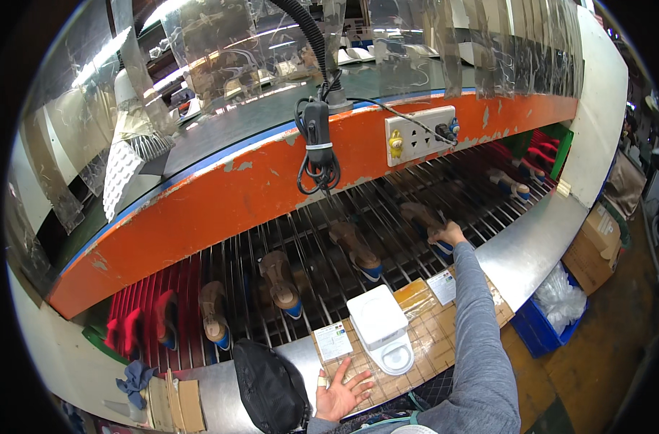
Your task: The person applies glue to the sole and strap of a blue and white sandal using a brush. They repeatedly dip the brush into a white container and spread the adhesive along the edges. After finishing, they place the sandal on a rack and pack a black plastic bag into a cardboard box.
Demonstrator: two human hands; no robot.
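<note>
The right arm (pixel 481 333), in a grey sleeve, rises from the lower edge of the frame, nearly straight, to right of centre. There the right hand (pixel 450 233) points leftward with bent fingers, too small to tell how tightly they close. At bottom centre, the left hand (pixel 338 398) lies palm up, its fingers spread toward the upper right, the thumb upright with a pale wrap. Only a little of the left forearm shows.
</note>
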